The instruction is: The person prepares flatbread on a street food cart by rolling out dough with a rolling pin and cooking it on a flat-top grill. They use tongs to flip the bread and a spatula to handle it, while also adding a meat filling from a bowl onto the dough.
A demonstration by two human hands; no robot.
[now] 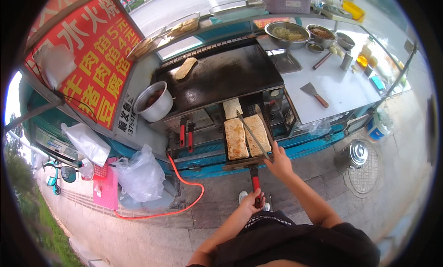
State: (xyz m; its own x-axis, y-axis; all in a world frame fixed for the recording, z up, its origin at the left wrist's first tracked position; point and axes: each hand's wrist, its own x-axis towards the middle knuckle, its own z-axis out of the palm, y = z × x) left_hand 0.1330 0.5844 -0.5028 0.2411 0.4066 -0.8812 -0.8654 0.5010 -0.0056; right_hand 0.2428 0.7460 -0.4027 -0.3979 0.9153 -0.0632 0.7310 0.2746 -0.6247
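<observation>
Griddle (217, 75): black and wide, one flatbread at its far left corner.
Tray (243, 163): pulled out below the griddle's near edge, long axis running toward the person, two browned flatbreads (236, 138) side by side on it.
Handle (255, 177): red, sticking out from the tray's near end.
Left hand (253, 201): closed round the handle, arm stretched forward.
Tongs (253, 135): slanting across the right flatbread.
Right hand (278, 160): pinching the tongs' near end, at the tray's right corner, nearer the bread.

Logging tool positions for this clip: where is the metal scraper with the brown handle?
In the head view, the scraper lies on the white counter, upper right, beside the black griddle, below the metal bowls.
</observation>
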